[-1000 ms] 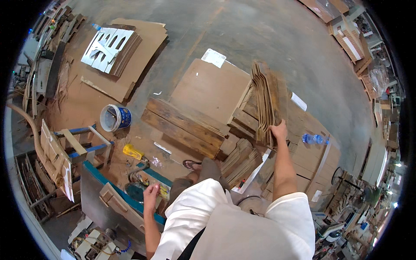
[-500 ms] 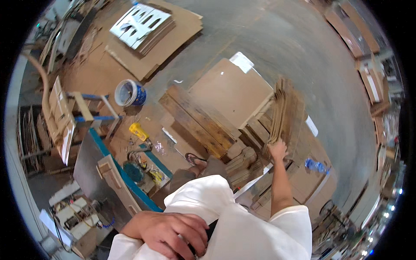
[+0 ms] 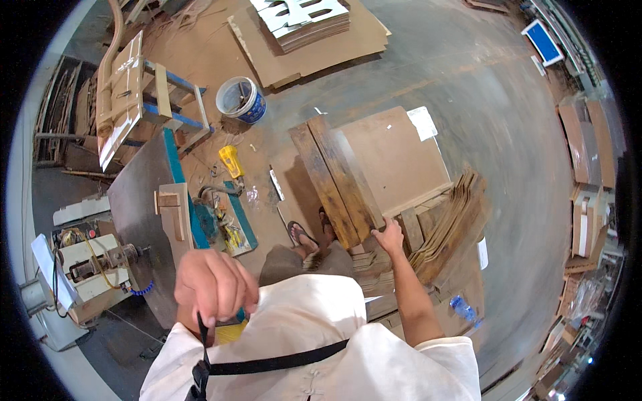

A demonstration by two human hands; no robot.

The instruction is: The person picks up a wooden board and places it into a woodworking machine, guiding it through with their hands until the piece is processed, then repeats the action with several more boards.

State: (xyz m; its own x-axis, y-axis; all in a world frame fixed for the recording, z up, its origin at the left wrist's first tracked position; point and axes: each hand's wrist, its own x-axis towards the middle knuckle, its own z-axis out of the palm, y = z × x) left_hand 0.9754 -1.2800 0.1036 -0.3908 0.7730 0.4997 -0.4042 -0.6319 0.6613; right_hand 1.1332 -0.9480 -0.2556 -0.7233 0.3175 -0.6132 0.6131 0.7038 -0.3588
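My left hand (image 3: 217, 287) is raised before my white shirt, fingers curled around a black strap (image 3: 277, 361) that runs across my chest. My right hand (image 3: 390, 236) reaches forward with thumb and fingers apart. It is at the near right corner of two long stained wooden planks (image 3: 334, 184) lying side by side like a bench top. Contact there looks likely, but I cannot make out a grip. To the right of this hand leans a stack of thin, bent-ended wooden slats (image 3: 451, 230). Several shorter wooden pieces (image 3: 371, 267) lie below the hand.
A flat brown board (image 3: 394, 160) lies beyond the planks. At left stand a white-and-blue bucket (image 3: 241, 100), a yellow tool (image 3: 230, 161) and a teal-edged machine table (image 3: 144, 207). A clear blue bottle (image 3: 463, 307) lies at lower right. Stacked cut panels (image 3: 307, 30) sit farther off.
My right hand has left the slat stack and moved left to the planks' near end. My left hand has risen from my shirt, pulling the black strap outward. The view has turned.
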